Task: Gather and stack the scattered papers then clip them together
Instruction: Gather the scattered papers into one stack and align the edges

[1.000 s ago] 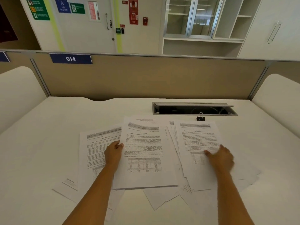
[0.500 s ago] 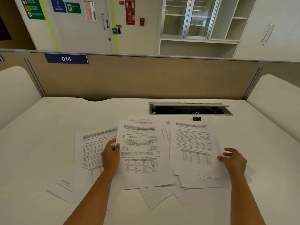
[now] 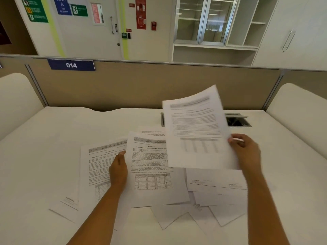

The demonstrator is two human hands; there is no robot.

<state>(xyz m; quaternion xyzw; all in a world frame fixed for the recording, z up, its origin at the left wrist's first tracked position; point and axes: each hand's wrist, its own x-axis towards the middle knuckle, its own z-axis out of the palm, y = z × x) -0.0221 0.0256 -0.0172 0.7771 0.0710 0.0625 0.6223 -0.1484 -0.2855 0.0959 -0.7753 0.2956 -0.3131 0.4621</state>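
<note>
Several printed white sheets lie scattered and overlapping on the white desk (image 3: 44, 156). My right hand (image 3: 246, 151) pinches the right edge of one printed sheet (image 3: 196, 128) and holds it tilted up above the pile. My left hand (image 3: 118, 167) grips the left edge of a sheet with a table (image 3: 152, 170) lying in the middle. Another printed sheet (image 3: 99, 165) lies to its left, and more sheets (image 3: 217, 188) stick out at the lower right. The binder clip is hidden behind the raised sheet.
A metal cable slot (image 3: 238, 120) is set in the desk at the back, partly covered by the raised sheet. A tan divider panel (image 3: 141, 85) with a blue "014" label (image 3: 71, 65) closes the far edge. White side panels (image 3: 16, 101) flank the desk.
My right hand has taken hold of the right-hand sheet and lifted it off the pile, up and back. My left hand stays on the middle sheet's left edge.
</note>
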